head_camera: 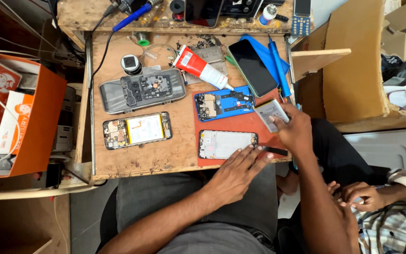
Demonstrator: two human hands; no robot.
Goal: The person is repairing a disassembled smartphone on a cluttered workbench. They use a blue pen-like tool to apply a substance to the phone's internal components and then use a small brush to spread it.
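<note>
A worn wooden table (118,160) fills a cramped repair corner, with cardboard to the right and an orange box (38,122) to the left holding small cartons and white cable. A red mat (240,124) covers the table's right part, seemingly to give the open phones a soft working ground.

The left hand (238,171) lies flat, fingers spread and holding nothing, its tips pressing the right end of an opened phone frame (226,144) on the mat, likely to keep it from sliding. The right hand (294,131) is closed on a pale flat battery (269,113), pinched at its lower edge and lifted just above the mat's right side, beside the frame. A black strip (274,151) lies just under that hand.

Above sit a blue phone shell (224,102), a dark phone (252,67) face up on a blue pad, and a red and white tube (202,67). Left of the mat lie a grey back cover (142,89) and a phone with a yellow battery (137,130). Another person's hands (363,195) rest at lower right, apart from the work
</note>
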